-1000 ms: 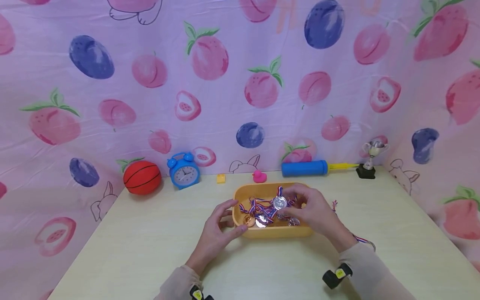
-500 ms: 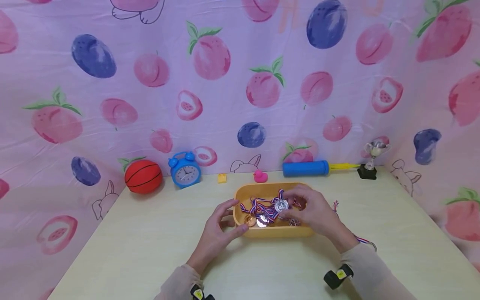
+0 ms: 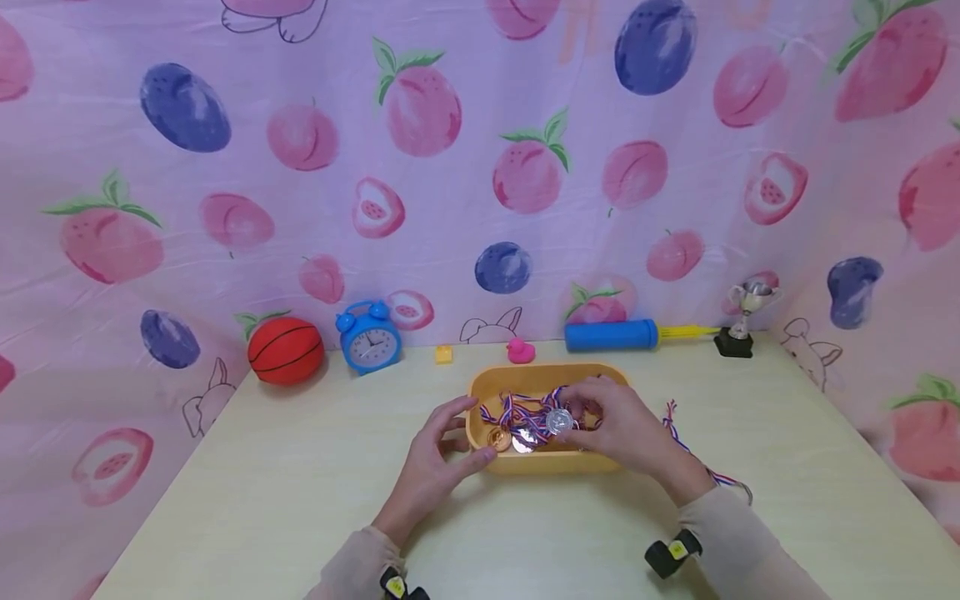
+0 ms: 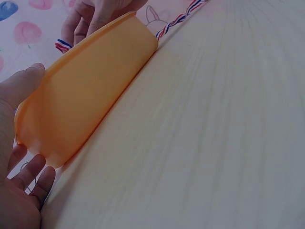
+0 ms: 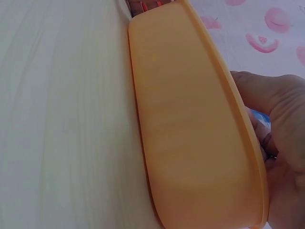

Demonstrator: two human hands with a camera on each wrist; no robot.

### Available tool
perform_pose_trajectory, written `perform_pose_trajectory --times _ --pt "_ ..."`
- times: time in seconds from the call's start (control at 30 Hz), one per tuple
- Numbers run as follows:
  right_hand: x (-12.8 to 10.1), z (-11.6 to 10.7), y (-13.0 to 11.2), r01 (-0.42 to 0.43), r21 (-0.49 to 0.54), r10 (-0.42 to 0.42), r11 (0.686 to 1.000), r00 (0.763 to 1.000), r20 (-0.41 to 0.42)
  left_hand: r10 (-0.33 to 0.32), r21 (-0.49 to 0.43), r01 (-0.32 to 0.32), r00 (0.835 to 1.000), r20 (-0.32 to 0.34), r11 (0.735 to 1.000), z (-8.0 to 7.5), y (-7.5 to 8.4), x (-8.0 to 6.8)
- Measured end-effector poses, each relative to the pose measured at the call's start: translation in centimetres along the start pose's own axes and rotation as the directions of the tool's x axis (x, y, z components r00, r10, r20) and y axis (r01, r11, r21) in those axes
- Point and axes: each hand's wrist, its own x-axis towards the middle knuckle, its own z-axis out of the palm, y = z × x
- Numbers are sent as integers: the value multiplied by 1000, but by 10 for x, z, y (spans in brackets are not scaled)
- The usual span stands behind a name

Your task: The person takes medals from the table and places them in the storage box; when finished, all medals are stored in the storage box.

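Head view: shallow orange plastic tub (image 3: 543,462) sits at frame centre on the pale wooden counter (image 3: 262,483). Left hand (image 3: 435,454) rests against the tub's left end, fingers loosely spread, thumb on the rim. Right hand (image 3: 618,425) reaches over the tub's right half and pinches a silver medal (image 3: 558,421) above a heap of medals with red-white-blue ribbons (image 3: 517,412). One ribbon trails over the counter right of the tub.

Left wrist view: tub wall fills upper left of frame; the left hand's thumb and fingers touch its near end, uncurled.

Right wrist view: tub wall runs down frame centre; right hand at right edge, fingers curled over the rim; the medal is hidden.
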Motion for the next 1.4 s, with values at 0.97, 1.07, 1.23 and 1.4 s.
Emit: perform_pose_trajectory --times 0.97,1.07,1.23,1.4 --pt "-2 -16 -4 31 -73 -37 997 996 -86 12 -1 -12 1000 -2 1000 -1 1 1" --pt "-3 -21 -7 12 -62 -19 998 993 -113 12 -6 -12 1000 -2 1000 0 2 1" --pt "-5 -33 -12 18 -33 -24 999 985 -169 10 -8 -10 1000 -2 1000 0 2 0" --pt "-9 -50 -15 37 8 -34 999 972 -234 -2 -9 2 1000 -3 1000 1 2 -1"
